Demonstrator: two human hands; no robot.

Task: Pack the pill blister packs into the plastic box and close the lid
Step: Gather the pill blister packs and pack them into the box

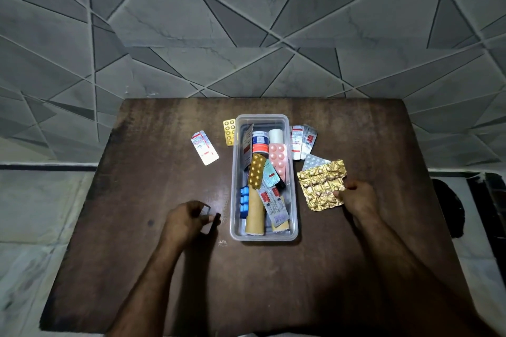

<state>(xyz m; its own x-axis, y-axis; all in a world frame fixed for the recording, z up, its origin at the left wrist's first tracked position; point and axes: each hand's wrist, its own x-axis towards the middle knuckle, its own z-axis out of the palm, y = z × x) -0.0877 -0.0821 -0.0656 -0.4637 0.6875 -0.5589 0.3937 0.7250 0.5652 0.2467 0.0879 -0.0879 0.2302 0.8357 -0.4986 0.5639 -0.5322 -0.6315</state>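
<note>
Box [292,178] is lying open just left of my right hand [358,197], long axis running away from me — I'm pinching the gold pack [321,186] by its right edge, while my left hand [189,220] is curling around something small I can't identify

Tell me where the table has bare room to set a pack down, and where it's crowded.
Bare: the wide table stretch left of the white strip, and the near side below the plastic box between the forearms. Crowded: right of the box, where silver packs and the gold sheet cluster.
</note>
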